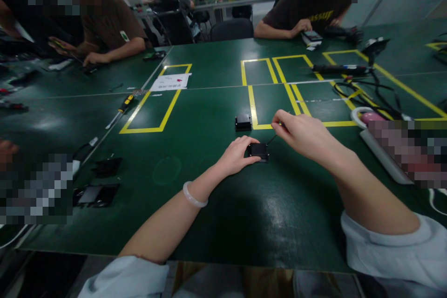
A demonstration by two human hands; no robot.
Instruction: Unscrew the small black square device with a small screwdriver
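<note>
The left hand pinches a black rectangular part between thumb and fingers on the green worktop, well in from its near edge. The right hand, raised with fingers curled, grips a thin dark rod slanting down to the part's far right corner.

The black block lies flat beside a slanted tool.

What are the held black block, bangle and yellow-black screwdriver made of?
Black block: probably plastic; smooth, dark top. Bangle: stone, glass or resin; polished, milky, can't tell which. Screwdriver: likely plastic handle, two-tone; shaft probably metal, pale grey.
</note>
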